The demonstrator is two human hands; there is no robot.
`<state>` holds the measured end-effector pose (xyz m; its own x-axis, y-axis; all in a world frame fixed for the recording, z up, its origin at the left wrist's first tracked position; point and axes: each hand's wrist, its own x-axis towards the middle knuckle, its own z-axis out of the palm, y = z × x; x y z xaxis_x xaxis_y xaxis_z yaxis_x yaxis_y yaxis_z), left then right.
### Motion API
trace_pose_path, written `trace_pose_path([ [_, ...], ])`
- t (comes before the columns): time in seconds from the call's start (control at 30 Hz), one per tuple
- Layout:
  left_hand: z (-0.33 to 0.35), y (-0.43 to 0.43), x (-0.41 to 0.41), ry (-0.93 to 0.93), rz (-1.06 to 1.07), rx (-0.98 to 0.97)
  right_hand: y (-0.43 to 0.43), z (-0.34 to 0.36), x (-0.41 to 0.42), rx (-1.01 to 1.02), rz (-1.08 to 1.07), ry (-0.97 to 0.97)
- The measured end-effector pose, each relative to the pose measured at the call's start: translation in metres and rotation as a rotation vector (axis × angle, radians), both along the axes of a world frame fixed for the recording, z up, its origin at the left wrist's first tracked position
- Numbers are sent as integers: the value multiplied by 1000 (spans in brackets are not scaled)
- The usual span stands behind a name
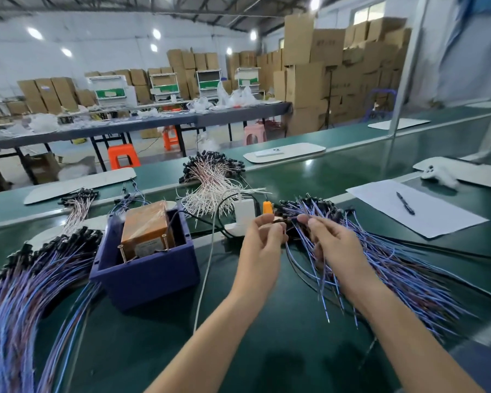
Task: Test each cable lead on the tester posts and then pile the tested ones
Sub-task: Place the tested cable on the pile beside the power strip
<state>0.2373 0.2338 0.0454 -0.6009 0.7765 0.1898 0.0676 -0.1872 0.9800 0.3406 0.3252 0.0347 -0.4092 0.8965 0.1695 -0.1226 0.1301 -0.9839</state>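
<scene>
The left hand and right hand meet above the green counter. The fingers of each hand are pressed together, pinching a thin blue-and-purple cable lead with a black moulded end, apparently to single it out of the loose heap of matching untested leads lying under and right of the right hand. To the left, within easy reach, a dark blue plastic box holds an orange-brown tester block with upright metal posts. Further left lies another sprawling pile of blue-and-purple leads, probably those already tested.
</scene>
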Motion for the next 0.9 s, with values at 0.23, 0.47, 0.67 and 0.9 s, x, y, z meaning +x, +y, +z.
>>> trace_pose_path([
  [0.23,-19,-18,-10,-115,12,-160,72,23,7,272,-138,-396],
  [0.47,-24,-38,-34,-133,38,-183,98,86,21,63,-105,-31],
  [0.67,-28,-43,-45,-161,41,-206,101,150,41,136,20,-16],
  [0.9,-30,-44,-45,-165,21,-221,102,188,49,518,-7,-431],
])
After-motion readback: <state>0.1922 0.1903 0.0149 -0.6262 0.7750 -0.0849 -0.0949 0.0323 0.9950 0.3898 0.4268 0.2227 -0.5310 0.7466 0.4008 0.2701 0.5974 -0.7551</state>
